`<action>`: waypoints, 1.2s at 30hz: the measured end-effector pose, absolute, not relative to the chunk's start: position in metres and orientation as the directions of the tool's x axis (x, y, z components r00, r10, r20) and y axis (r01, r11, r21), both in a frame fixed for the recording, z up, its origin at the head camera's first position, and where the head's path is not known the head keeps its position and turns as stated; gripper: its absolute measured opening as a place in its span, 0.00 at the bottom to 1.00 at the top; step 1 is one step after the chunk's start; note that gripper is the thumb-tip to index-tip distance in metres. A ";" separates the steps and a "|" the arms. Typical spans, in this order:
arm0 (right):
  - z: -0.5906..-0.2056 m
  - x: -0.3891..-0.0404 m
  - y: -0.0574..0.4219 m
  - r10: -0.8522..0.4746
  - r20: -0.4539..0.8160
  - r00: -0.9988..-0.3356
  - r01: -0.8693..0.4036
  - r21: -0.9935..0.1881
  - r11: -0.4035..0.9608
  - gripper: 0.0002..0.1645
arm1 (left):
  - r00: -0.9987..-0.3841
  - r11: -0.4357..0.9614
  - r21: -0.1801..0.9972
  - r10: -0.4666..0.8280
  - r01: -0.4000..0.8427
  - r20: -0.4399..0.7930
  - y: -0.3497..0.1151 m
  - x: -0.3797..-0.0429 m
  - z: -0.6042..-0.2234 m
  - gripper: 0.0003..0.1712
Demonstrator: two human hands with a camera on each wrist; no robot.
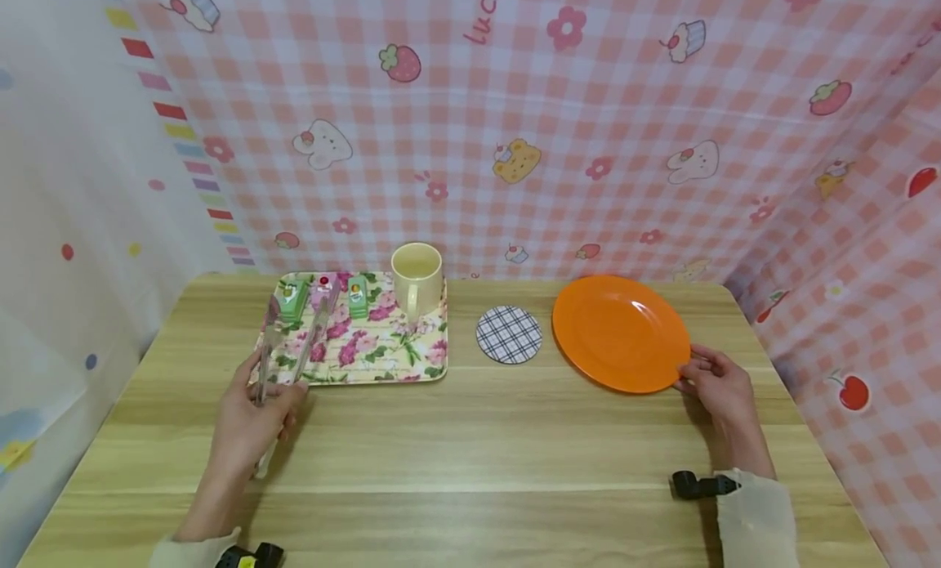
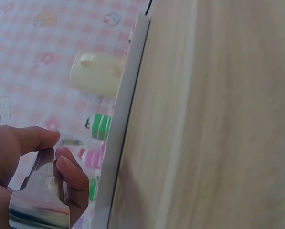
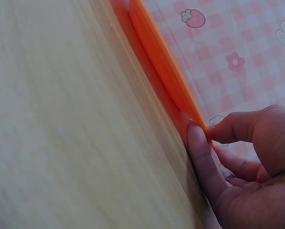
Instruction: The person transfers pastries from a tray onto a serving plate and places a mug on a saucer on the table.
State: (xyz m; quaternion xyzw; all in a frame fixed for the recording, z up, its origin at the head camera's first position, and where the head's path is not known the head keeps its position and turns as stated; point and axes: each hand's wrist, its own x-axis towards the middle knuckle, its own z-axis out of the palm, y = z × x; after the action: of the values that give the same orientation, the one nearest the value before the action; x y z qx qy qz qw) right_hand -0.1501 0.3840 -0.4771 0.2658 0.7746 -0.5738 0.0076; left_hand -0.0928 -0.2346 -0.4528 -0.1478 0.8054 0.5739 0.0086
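My left hand (image 1: 253,417) grips metal tongs (image 1: 266,364), their two arms spread apart and reaching over a flowered tray (image 1: 400,377). Under and beside the tong tips lie two small green boxes (image 1: 292,300) (image 1: 357,297) and a small pink one (image 1: 323,290); what they are I cannot tell. In the left wrist view the shiny bent end of the tongs (image 2: 39,205) shows between thumb and fingers. At the right, my right hand (image 1: 716,384) pinches the rim of an orange plate (image 1: 617,335). The right wrist view shows thumb and fingers on that rim (image 3: 173,76).
A pale yellow mug (image 1: 416,278) stands on the tray's back right corner. Between tray and plate lies a round checked coaster (image 1: 509,335). The wooden table (image 1: 470,453) ends at a pink checked curtain (image 1: 470,143) behind, with more cloth on both sides.
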 end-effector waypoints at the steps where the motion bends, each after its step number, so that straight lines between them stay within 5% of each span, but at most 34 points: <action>1: -0.477 -0.150 0.384 0.402 -0.318 -0.858 0.421 -0.886 0.197 0.34 | -0.956 0.302 0.921 -0.228 -0.247 -0.182 -0.236 -0.094 -0.452 0.54; 36: -0.476 -0.150 0.384 0.402 -0.336 -0.852 0.432 -0.885 0.174 0.34 | -0.959 0.548 0.793 -0.231 -0.267 -0.163 -0.262 -0.118 -0.453 0.53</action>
State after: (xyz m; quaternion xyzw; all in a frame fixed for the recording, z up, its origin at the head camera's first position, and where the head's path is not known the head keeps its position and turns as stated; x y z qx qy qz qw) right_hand -0.1497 0.3835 -0.4765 0.2722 0.7662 -0.5820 0.0126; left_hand -0.1185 -0.2617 -0.4531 -0.1416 0.8796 0.4537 0.0195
